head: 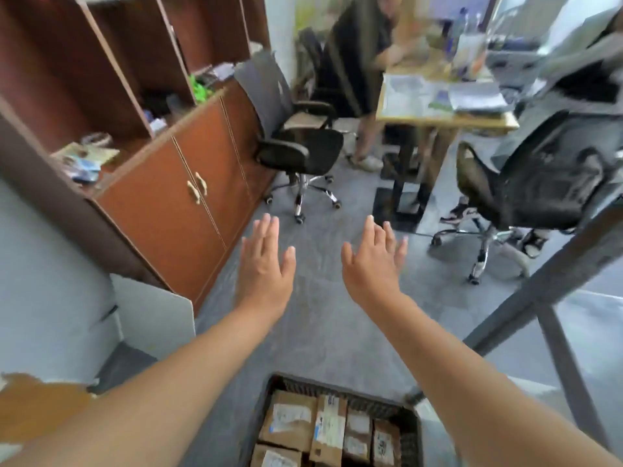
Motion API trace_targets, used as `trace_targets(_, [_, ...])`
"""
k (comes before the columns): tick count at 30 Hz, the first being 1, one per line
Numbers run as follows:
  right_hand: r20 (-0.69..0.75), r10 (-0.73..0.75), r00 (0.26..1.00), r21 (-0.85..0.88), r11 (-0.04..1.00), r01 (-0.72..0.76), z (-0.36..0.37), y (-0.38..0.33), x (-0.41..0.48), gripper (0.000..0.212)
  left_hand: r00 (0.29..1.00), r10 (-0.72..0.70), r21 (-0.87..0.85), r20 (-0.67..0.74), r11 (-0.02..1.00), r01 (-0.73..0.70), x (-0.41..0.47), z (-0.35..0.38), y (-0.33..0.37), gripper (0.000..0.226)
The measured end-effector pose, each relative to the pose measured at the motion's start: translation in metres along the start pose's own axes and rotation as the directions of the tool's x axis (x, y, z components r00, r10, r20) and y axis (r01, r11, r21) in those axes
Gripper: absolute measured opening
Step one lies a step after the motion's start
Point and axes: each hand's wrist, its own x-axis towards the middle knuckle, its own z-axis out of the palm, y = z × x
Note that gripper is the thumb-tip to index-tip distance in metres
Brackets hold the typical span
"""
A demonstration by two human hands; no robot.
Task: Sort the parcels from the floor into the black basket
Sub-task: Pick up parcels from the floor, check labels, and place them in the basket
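Head view: at the bottom edge the black basket [337,394] sits on the floor [320,325] between my forearms, and its brown cardboard parcels [290,419] are packed side by side with their labels up. Beyond it my left hand [264,264] and right hand [372,264] hover palm-down over bare grey flooring, fingers [269,230] straight and slightly spread, holding nothing. No loose parcel shows on the floor, so I judge the step in hand to be finding the next one, or confirming none are left. To do it well I would sweep my view along the brown cabinet [175,183] on the left and under the black office chair [300,146] ahead. Any parcel found I would lift with both hands and lay label-up wherever the basket has room. Farther back, blurred, a person [357,62] is at a cluttered table [448,121].
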Motion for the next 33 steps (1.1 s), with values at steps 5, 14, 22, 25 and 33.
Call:
trace_targets(5, [-0.220,-0.199,0.955,-0.095,0.979,0.182,-0.146,-0.079,0.006,0.064,0.964,0.206,0.096,-0.167,0.977,-0.192,0.046,-0.114,0.078,0.070])
trace_targets(14, [-0.383,-0.294,0.876,-0.152,0.955,0.255,-0.273,-0.125,-0.031,0.075,0.872,0.458,0.193,-0.175,0.884,-0.426,0.082,-0.200,0.176,0.068])
trace_targets(22, [-0.472,-0.052,0.880,-0.105,0.994,0.002,-0.298,-0.116,-0.069,0.072,0.773,0.620,0.039,-0.131,0.783,-0.621,0.086,-0.207,0.187,0.069])
trace_targets(25, [-0.502,0.040,0.864,-0.079,0.993,-0.091,-0.293,-0.125,-0.096,0.073,0.719,0.687,0.013,-0.106,0.724,-0.690,0.078,-0.212,0.180,0.069])
trace_targets(33, [-0.633,0.155,0.759,-0.136,0.943,-0.305,-0.298,-0.139,-0.183,0.073,0.578,0.811,-0.107,-0.093,0.569,-0.816,0.029,-0.236,0.204,0.069])
